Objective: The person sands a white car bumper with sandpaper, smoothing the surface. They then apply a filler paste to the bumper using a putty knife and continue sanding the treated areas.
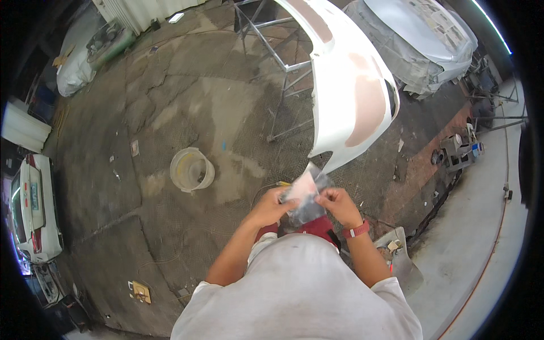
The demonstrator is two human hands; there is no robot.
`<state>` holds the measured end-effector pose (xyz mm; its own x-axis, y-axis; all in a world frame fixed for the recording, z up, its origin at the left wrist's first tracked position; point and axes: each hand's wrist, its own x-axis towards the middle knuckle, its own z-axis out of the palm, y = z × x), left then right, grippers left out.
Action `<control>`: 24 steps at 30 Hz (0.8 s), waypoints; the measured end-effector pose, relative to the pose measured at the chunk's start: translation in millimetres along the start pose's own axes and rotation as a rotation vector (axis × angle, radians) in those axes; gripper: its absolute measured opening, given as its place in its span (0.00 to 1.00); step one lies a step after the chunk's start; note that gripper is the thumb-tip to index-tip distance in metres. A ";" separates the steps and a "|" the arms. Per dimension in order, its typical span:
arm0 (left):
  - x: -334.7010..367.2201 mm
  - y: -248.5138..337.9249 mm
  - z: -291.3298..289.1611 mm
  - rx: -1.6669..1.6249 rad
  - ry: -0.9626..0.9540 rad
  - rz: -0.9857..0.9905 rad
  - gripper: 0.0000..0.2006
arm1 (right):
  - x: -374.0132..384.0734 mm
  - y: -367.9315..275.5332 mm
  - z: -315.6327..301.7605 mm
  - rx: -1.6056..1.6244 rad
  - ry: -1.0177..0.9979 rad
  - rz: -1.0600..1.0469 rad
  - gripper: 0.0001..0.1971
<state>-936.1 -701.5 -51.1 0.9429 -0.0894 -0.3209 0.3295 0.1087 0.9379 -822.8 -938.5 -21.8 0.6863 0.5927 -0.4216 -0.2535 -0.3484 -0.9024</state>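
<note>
In front of my waist, both hands grip a clear plastic bag with a pale pink sheet showing in it or against it; which of the two I cannot tell. My left hand pinches its left side, the thumb lying over the pink sheet. On the other side my right hand, with a red band at the wrist, has thumb and fingers closed on the plastic. Just beyond the bag, a white car bumper with pinkish-brown patches rests on a metal stand.
A whitish bucket stands on the stained floor to the left. At the far right is a car partly wrapped in plastic sheeting; a white car is at the left edge. A grey curved panel lies near my right elbow.
</note>
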 end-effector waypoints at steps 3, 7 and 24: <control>28.7 -18.2 -20.0 -0.622 0.513 0.086 0.28 | 0.6 17.9 -33.2 -0.137 0.033 0.047 0.09; 54.3 8.9 -78.9 -0.771 0.797 0.236 0.22 | 8.2 23.6 -69.0 -0.068 0.302 -0.040 0.11; 190.2 95.8 -149.0 -0.943 0.658 0.259 0.23 | 174.3 -167.5 -147.8 0.592 0.473 -0.380 0.26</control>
<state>-717.9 -560.6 -41.9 0.7400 0.5406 -0.4001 -0.2300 0.7624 0.6048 -560.0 -884.2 69.0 0.9766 0.1804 -0.1174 -0.1723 0.3285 -0.9287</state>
